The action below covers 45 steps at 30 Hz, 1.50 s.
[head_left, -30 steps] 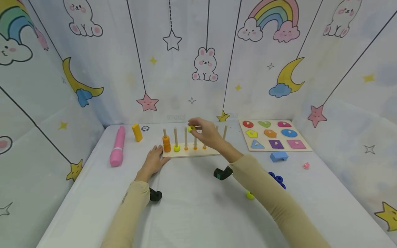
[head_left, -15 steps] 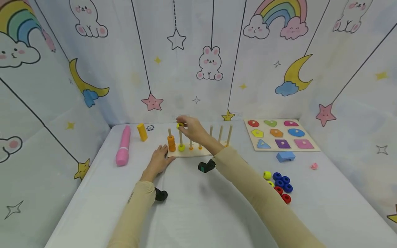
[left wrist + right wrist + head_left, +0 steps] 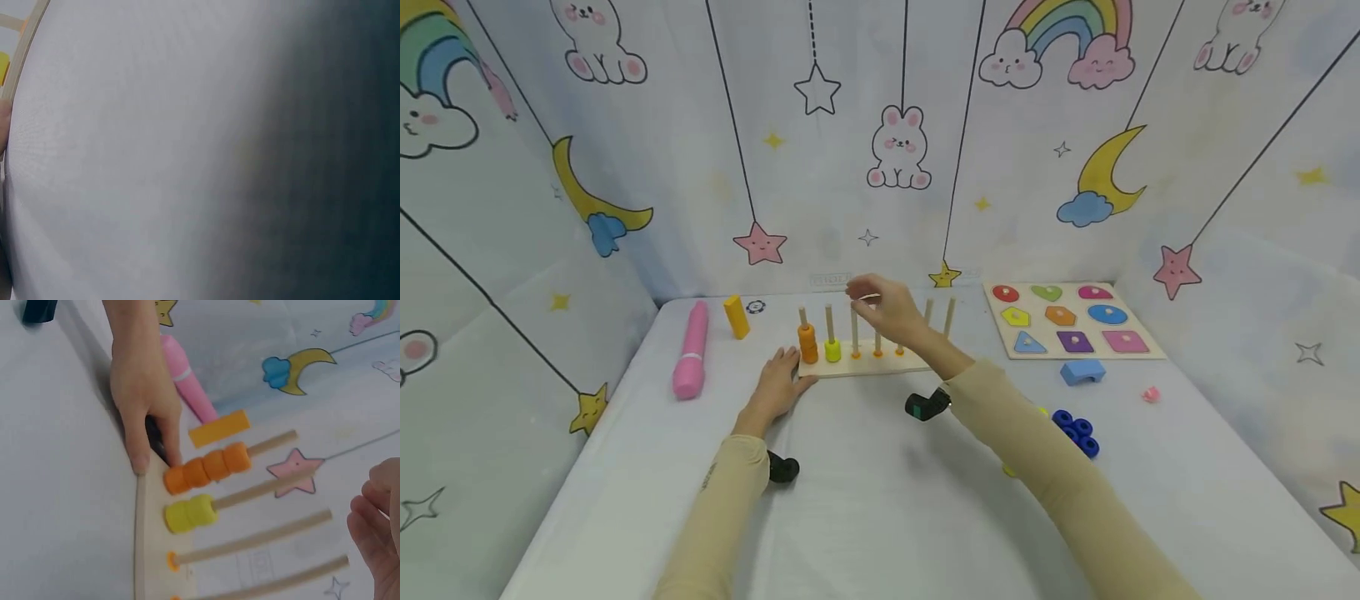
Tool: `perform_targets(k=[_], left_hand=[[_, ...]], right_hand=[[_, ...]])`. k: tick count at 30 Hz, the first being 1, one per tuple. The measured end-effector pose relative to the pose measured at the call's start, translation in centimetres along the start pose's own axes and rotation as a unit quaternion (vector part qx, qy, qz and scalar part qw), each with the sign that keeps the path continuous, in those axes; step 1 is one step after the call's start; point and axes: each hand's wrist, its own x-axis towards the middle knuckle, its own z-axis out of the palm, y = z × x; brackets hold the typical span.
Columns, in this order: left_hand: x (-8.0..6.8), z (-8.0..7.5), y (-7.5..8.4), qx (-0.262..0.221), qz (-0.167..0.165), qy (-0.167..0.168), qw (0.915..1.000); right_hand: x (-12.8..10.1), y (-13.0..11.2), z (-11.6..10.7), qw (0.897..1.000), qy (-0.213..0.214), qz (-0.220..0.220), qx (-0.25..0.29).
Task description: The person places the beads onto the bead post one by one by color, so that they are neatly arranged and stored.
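Observation:
A wooden peg board point(image 3: 827, 369) with a row of upright pegs stands toward the back of the table. My left hand point(image 3: 772, 387) holds its left end, the thumb along the front edge and the fingers at the end. Several orange rings point(image 3: 206, 467) are stacked on the first peg. Two yellow rings point(image 3: 190, 512) sit together on the second. Over the pegs further right hovers my right hand point(image 3: 891, 312), fingers loosely curled, nothing visible between them; the right wrist view catches its fingers point(image 3: 369, 531) beside the peg tops.
Blue rings point(image 3: 1078, 433) lie at the right, with yellow ones partly hidden by my right sleeve. Behind them are a blue block point(image 3: 1082, 372), a pink piece point(image 3: 1152, 394) and a shape puzzle board point(image 3: 1075, 321). A pink cylinder point(image 3: 691, 350) and an orange block point(image 3: 737, 317) lie at the left.
My right hand carried a yellow ring left to the second peg and let it go there; the peg went from one yellow ring to two. The hand has drawn back right. My left hand stayed put.

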Motion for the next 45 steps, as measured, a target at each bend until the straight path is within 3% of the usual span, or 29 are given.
perform_targets(k=[3, 7, 12, 17, 25, 31, 34, 38, 45], left_hand=[[0.2, 0.1, -0.3, -0.001, 0.003, 0.0, 1.0], [0.3, 0.1, -0.5, -0.005, 0.007, -0.001, 1.0], [0.2, 0.1, -0.4, -0.005, 0.009, -0.002, 0.9999], [0.1, 0.0, -0.3, -0.001, 0.013, 0.0, 0.9999], [-0.1, -0.2, -0.2, -0.013, 0.01, 0.005, 0.9999], [-0.3, 0.0, -0.1, -0.01, 0.015, 0.005, 0.9998], [-0.3, 0.0, -0.1, -0.01, 0.013, 0.008, 0.9998], [-0.2, 0.1, -0.2, -0.007, 0.017, 0.015, 0.9997], [-0.2, 0.4, -0.3, 0.001, 0.014, 0.01, 0.9998]], right_hand=[[-1.7, 0.3, -2.1, 0.999, 0.011, 0.017, 0.035], [-4.7, -0.2, -5.6, 0.998, -0.018, 0.035, 0.052], [-8.9, -0.3, -9.4, 0.995, -0.065, 0.078, 0.019], [-13.2, 0.5, -11.5, 0.985, -0.11, 0.134, -0.003], [-19.7, 3.8, -12.3, 0.973, -0.178, 0.145, 0.001], [-23.1, 3.2, -12.4, 0.964, -0.236, 0.122, 0.001], [-24.2, 2.8, -12.3, 0.958, -0.253, 0.133, -0.017], [-25.0, 2.3, -12.3, 0.954, -0.258, 0.148, -0.049], [-26.5, 1.7, -12.3, 0.963, -0.238, 0.109, -0.069]])
